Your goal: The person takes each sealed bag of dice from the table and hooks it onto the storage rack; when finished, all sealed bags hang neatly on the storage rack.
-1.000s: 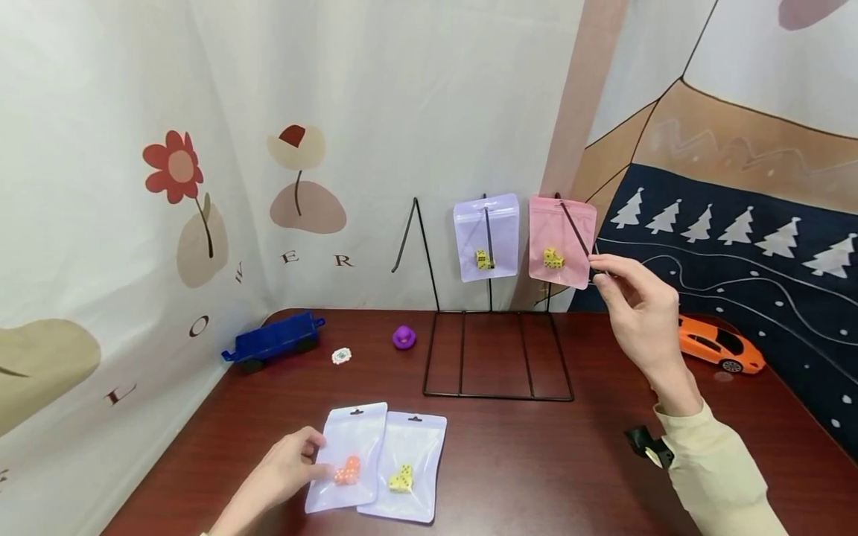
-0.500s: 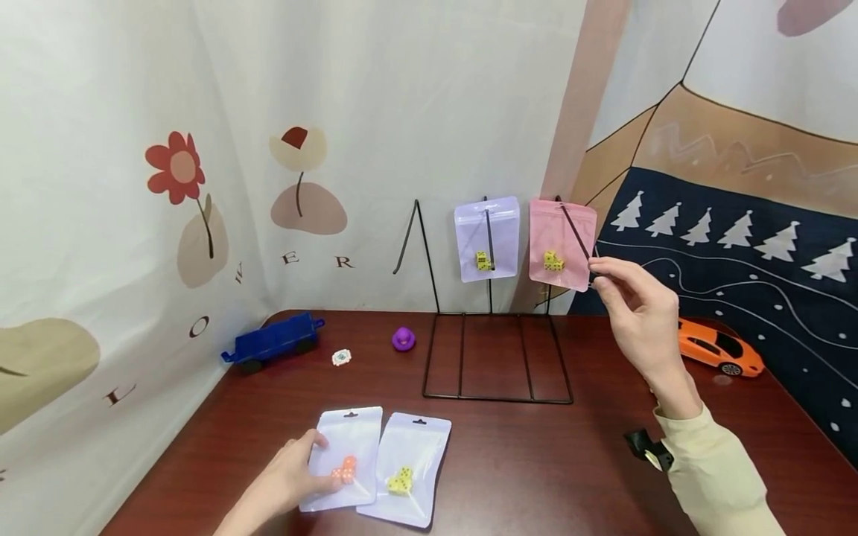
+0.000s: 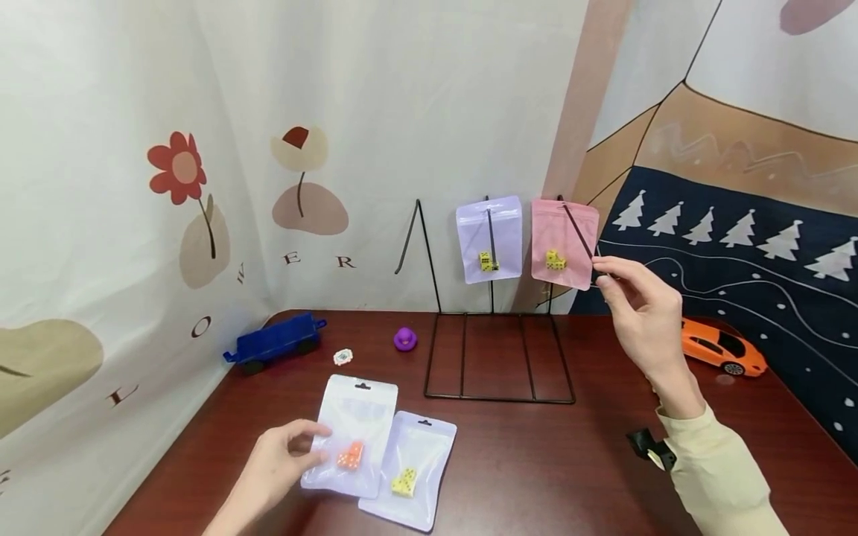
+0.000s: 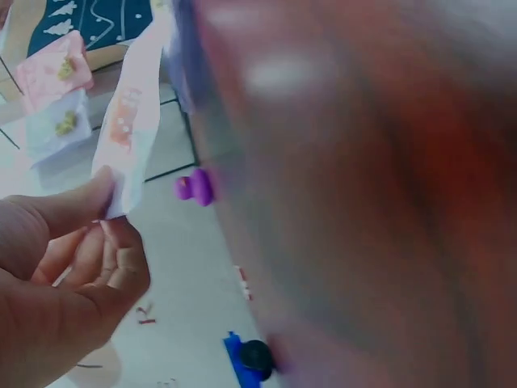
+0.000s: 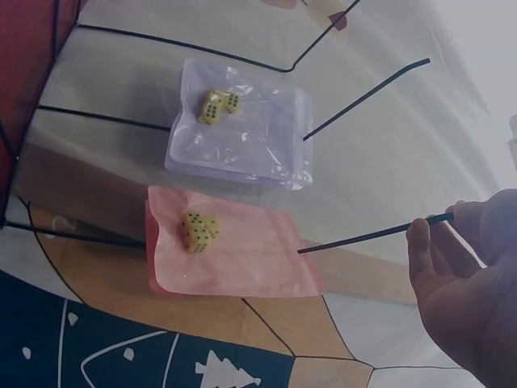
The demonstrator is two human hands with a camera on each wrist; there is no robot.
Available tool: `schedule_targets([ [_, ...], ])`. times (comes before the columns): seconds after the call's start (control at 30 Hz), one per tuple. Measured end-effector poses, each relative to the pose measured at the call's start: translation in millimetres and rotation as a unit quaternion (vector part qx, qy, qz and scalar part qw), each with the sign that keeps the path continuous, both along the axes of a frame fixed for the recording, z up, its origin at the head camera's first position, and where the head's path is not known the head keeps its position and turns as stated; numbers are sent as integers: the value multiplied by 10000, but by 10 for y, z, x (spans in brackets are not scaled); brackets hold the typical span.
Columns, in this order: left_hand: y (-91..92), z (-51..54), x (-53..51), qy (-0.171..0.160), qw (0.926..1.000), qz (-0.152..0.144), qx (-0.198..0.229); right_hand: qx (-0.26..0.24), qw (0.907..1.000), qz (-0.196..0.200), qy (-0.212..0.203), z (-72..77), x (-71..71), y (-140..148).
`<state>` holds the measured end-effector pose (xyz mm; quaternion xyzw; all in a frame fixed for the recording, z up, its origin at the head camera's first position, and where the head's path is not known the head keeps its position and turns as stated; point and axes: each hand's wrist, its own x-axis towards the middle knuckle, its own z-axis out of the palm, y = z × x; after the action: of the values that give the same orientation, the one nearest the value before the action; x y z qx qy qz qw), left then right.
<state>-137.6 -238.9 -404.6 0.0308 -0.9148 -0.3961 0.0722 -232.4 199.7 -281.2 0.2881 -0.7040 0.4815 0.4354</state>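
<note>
My left hand (image 3: 275,458) pinches the side edge of a pale lilac zip bag (image 3: 358,417) holding orange dice (image 3: 351,455). The left wrist view shows thumb and fingers on that bag (image 4: 133,105), which is lifted and tilted. A second lilac bag (image 3: 418,454) with yellow dice lies beside it on the table, partly overlapped. My right hand (image 3: 646,320) pinches the tip of the right hook (image 5: 363,236) of a black wire rack (image 3: 499,400). A pink bag (image 3: 565,231) with yellow dice hangs on that hook. A lilac bag (image 3: 506,231) with yellow dice hangs on the middle hook.
The rack's left hook (image 3: 409,238) carries no bag. A blue toy trailer (image 3: 275,342), a small white tag (image 3: 343,356) and a purple rubber duck (image 3: 405,339) stand at the back left. An orange toy car (image 3: 724,346) is at the right, behind my right wrist.
My left hand has taken hold of the lilac bag with orange dice and raised it slightly off the table. The right hand stays on the hook tip.
</note>
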Motion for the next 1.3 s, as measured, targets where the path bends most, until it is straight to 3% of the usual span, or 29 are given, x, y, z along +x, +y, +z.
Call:
schedule_targets([
  [0.13, 78, 98, 1, 842, 9956, -308, 284, -4, 10000, 11, -20, 9, 5, 4],
  [0.23, 139, 179, -12, 1639, 9839, -597, 387, -5, 10000, 10, -28, 9, 9, 4],
  [0.4, 232, 349, -88, 2552, 9562, -1165, 833, -30, 10000, -9, -61, -17, 10, 5],
  [0.47, 266, 422, -133, 2974, 9393, -1395, 987, -11, 10000, -17, -87, -26, 4, -5],
  [0.53, 309, 503, -177, 3372, 9224, -1518, 1118, 14, 9999, 1, -119, -29, -7, -17],
  [0.6, 374, 605, -212, 3666, 9110, -1504, 1145, 43, 9999, -1, -134, -24, -15, -26],
  [0.67, 457, 712, -245, 3784, 9056, -1490, 1204, 40, 9999, -3, -132, -14, -15, -20],
  [0.8, 628, 857, -306, 3725, 9074, -1438, 1310, -40, 9999, 3, -116, 3, -2, 7],
  [1.0, 731, 848, -409, 3899, 9021, -1403, 1207, 47, 9999, 41, -140, 13, -11, 0],
  [1.3, 798, 830, -570, 4332, 8786, -1522, 1313, 21, 10000, 33, -88, 1, -19, 27],
])
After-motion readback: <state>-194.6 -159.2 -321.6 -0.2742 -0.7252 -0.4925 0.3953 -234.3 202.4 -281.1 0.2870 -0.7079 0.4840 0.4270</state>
